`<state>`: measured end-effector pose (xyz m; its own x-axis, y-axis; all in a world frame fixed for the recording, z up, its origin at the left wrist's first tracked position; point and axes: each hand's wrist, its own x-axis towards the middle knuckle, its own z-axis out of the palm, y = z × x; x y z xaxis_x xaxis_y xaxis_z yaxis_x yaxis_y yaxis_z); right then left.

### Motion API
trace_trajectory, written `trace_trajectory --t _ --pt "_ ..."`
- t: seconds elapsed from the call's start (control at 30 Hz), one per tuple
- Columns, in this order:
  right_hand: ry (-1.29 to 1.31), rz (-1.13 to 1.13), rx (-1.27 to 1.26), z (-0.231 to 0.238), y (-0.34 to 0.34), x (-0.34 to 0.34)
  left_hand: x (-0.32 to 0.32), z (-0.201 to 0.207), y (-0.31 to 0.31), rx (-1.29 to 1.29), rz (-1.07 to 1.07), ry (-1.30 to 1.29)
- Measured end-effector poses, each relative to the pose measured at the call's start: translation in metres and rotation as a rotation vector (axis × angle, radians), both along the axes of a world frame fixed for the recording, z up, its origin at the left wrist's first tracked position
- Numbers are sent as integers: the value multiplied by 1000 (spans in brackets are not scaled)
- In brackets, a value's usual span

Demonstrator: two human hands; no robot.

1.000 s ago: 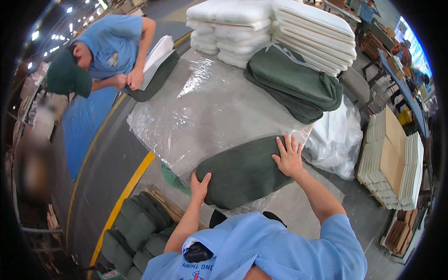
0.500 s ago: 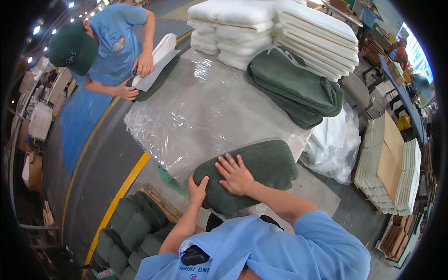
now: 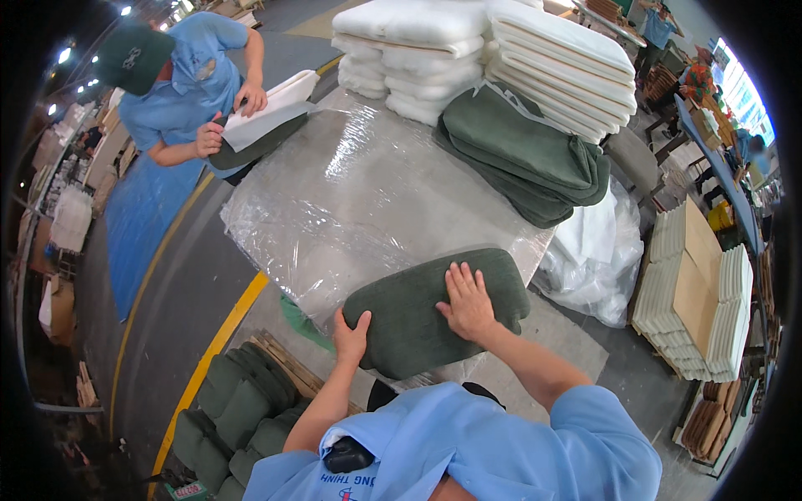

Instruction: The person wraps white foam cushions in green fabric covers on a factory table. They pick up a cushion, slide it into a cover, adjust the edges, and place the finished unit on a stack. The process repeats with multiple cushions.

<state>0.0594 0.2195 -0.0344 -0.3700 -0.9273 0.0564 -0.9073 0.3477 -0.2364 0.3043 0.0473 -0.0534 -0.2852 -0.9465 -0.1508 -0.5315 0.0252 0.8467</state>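
A dark green fabric-covered cushion (image 3: 401, 321) lies flat on the near edge of the plastic-covered table (image 3: 334, 200). My left hand (image 3: 351, 336) grips its left end, thumb on top and the other fingers partly hidden at the edge. Flat on the cushion's upper face, toward its right half, rests my right hand (image 3: 469, 307), fingers stretched out and holding nothing. Folded green covers (image 3: 522, 146) are piled at the table's far right.
White padding stacks (image 3: 413, 50) stand at the back. Across the table at far left, a co-worker (image 3: 188, 92) handles a white pad (image 3: 271, 108) and a green cover. Green cushions (image 3: 238, 401) are heaped at lower left; clear plastic bags (image 3: 597, 267) and stacked white panels (image 3: 689, 292) stand right.
My right hand has slid to the right along the cushion, from its middle toward its right half. My left hand keeps its grip. The co-worker's hands and green cover have shifted left.
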Motion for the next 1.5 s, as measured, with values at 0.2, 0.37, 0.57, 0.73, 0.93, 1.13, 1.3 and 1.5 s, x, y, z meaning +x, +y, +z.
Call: trace_trajectory --t 0.2,0.37,0.57,0.73,0.93,1.13,1.3,1.5 --pt "-87 111 6 -1 3 51 -16 8 8 -498 -252 -446" --pt "-292 229 -128 4 19 47 -95 25 6 -625 -775 -520" --pt "-368 -251 -517 20 72 -5 -124 13 51 -694 -1023 -391" --pt "-187 -396 -264 11 90 -32 -118 16 66 -673 -1130 -316" --pt "-198 -350 -209 6 94 -32 -64 24 56 -583 -1033 -409" --pt "-351 -334 -246 5 100 -44 -21 30 53 -593 -1058 -466" --pt "-775 -989 -732 -19 128 -38 -23 33 82 -591 -1279 -384" --pt "-1914 -1270 -669 -16 143 48 -44 25 116 -728 -1275 -448"
